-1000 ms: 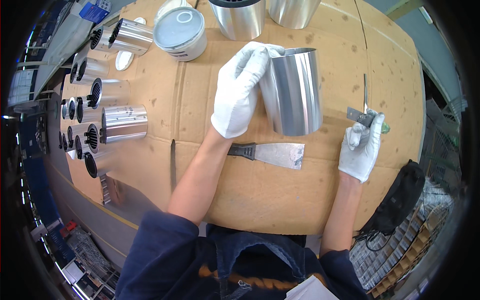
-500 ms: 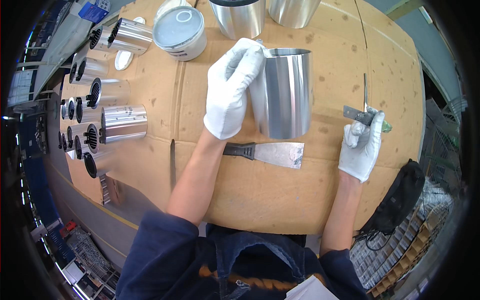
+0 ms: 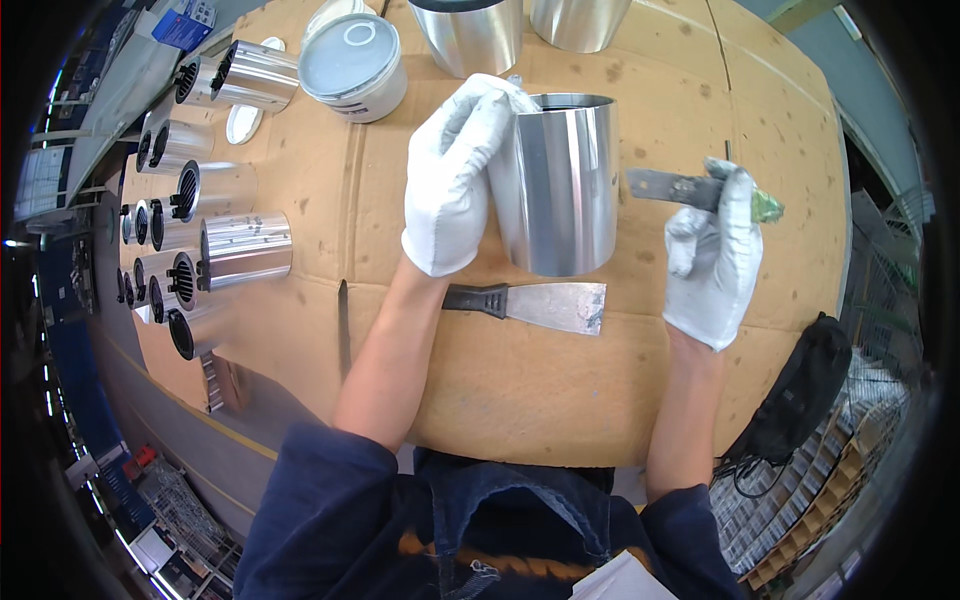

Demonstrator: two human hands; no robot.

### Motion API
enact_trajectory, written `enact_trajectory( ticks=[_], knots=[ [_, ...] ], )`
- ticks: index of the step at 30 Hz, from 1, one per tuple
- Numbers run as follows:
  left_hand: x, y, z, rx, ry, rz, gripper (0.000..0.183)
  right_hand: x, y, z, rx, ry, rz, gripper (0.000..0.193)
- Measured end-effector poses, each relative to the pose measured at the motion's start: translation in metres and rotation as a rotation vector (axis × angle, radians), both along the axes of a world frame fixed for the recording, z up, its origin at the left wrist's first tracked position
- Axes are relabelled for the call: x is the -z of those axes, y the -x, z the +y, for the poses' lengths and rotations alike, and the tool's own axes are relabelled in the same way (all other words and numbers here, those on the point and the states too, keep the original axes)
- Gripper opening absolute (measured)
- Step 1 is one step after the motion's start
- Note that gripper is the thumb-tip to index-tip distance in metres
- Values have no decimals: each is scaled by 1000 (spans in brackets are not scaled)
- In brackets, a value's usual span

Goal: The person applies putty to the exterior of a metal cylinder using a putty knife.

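Observation:
My left hand (image 3: 447,180), in a white glove, is closed at the upper left rim of a shiny metal cylinder (image 3: 560,190). The cylinder is tilted slightly and its dark opening shows at the top. A small grey bit sticks up past the fingertips; I cannot make it out. My gloved right hand (image 3: 715,260) grips a small scraper (image 3: 660,186) with a flat grey blade and a green end. The blade points left toward the cylinder, apart from it. Below the cylinder lies a wide putty knife (image 3: 545,305) with a black handle.
A white lidded tub (image 3: 352,75) and two more metal cylinders (image 3: 470,40) stand at the back. Several cylinders with black ends (image 3: 245,250) lie at the left. A black pouch (image 3: 795,385) hangs by the right table edge. Cardboard (image 3: 500,400) covers the table.
My right hand has raised and turned the scraper, bringing its blade left, closer to the cylinder. My left hand still holds the cylinder; the view has shifted slightly.

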State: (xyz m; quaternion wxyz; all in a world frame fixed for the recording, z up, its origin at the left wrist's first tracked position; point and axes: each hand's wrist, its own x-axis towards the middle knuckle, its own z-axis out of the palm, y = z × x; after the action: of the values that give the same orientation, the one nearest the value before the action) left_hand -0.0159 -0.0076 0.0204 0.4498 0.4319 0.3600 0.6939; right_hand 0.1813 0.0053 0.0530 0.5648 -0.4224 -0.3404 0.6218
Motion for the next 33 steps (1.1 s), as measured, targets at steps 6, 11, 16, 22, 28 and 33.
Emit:
enact_trajectory(
  ticks=[6, 11, 16, 22, 28, 33],
  knots=[
    [-1, -2, -1, -45, 90, -38, 21, 0, 6, 1, -13, -11, 24, 29],
    [3, 2, 1, -56, 118, -22, 18, 14, -10, -10, 44, 40, -58, 30],
    [4, 1, 1, -64, 125, -23, 17, 27, -24, -19, -33, -38, 5, 28],
    [-8, -7, -2, -129, 130, 47, 16, 33, -39, -26, -48, -116, -24, 28],
    [-17, -19, -3, -144, 116, 36, 10, 32, -45, -32, 20, -163, 81, 36],
    [-20, -21, -4, -167, 132, 56, 9, 39, -61, -33, -86, -172, 50, 30]
  ],
)
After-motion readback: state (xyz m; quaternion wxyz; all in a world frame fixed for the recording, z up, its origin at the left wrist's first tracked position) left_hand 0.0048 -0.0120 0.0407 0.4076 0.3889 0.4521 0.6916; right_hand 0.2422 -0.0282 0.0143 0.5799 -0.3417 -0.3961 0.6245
